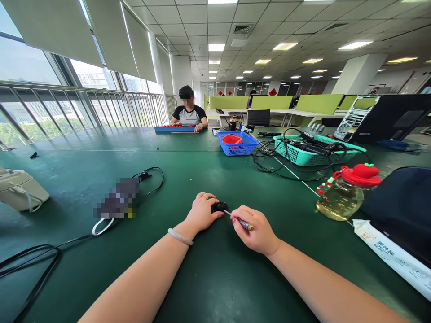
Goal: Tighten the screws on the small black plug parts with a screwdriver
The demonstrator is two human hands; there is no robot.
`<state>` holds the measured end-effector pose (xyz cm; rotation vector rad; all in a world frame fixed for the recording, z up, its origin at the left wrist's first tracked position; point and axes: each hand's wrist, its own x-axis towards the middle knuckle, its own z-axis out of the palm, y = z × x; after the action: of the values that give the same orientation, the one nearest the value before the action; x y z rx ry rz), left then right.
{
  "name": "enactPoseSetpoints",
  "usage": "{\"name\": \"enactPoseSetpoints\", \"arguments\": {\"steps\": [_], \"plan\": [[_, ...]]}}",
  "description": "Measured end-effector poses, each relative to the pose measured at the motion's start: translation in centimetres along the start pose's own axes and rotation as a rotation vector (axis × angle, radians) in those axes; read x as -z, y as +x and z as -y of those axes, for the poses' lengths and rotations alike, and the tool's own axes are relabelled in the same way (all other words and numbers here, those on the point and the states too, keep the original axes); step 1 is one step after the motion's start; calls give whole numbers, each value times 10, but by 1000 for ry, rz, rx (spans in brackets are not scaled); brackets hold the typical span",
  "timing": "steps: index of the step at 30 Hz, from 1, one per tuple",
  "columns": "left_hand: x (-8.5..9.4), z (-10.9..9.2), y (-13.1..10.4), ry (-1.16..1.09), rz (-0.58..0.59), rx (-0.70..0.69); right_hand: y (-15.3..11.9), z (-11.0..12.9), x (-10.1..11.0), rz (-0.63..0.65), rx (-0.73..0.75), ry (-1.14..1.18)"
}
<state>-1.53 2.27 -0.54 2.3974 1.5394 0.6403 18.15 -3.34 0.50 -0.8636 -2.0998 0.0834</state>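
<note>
My left hand (pixel 203 211), with a pale bangle at its wrist, is closed around a small black device (pixel 221 207) on the green tabletop. Part of the device is hidden under the fingers, and its exact kind cannot be made out. In my right hand (pixel 251 228) is a screwdriver (pixel 245 224) with a dark, yellow-ended handle. Its thin metal shaft points left and meets the near right side of the black device; whether it sits in a screw is too small to tell.
A blurred dark item (pixel 117 197) with cords lies left. Beyond my hands stand a blue basket (pixel 238 148) and a teal basket (pixel 299 156) spilling black cables. A red-lidded glass jar (pixel 340 199) and white packet (pixel 387 251) are right. A person (pixel 188 114) sits opposite.
</note>
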Motion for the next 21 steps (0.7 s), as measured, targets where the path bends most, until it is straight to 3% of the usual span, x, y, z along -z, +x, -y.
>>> {"name": "enactPoseSetpoints", "arguments": {"steps": [7,15,21], "plan": [[-1,0,0,18,0,-9,1,10,-5,132,154,-206],[-4,1,0,26,-9,-7,-4,18,-13,287,138,-308],[-4,1,-1,16,-6,-6,-5,15,-12,275,91,-303]]}}
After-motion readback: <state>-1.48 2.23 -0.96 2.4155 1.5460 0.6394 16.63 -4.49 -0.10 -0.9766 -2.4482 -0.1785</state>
